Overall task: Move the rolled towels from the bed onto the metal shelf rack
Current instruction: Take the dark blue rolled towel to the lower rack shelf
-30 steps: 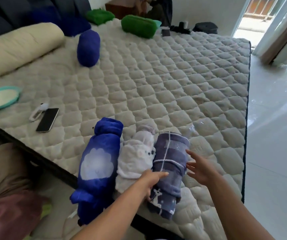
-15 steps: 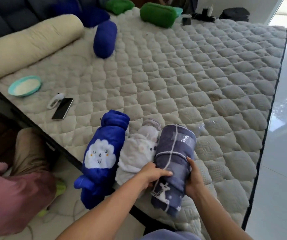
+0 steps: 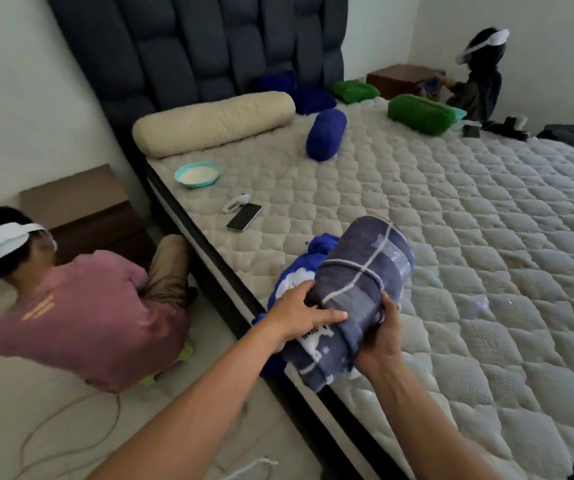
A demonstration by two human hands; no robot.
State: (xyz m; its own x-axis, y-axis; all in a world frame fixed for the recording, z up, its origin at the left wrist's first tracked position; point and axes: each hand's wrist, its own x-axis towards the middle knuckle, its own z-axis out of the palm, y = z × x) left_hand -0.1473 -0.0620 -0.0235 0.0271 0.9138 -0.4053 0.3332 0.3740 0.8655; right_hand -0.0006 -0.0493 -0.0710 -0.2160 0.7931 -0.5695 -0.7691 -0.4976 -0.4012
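I hold a grey-blue checked rolled towel (image 3: 361,292) lifted above the near edge of the bed (image 3: 469,237). My left hand (image 3: 301,315) grips its left side and my right hand (image 3: 381,337) grips its near end from the right. Behind it a bright blue rolled towel with a cloud face (image 3: 294,277) lies at the mattress edge. The white rolled towel is hidden behind the one I hold. Farther up the bed lie a dark blue roll (image 3: 325,135) and two green rolls (image 3: 419,114). The metal shelf rack is out of view.
A person in a pink shirt (image 3: 84,313) crouches on the floor left of the bed. Another person (image 3: 479,77) sits at the far corner. A phone (image 3: 244,217), a teal bowl (image 3: 197,174) and a beige bolster (image 3: 213,123) lie on the mattress. A cable trails across the floor.
Both hands closed on the checked towel and lifted it off the mattress. My view swung left and up, bringing in the headboard and the crouching person.
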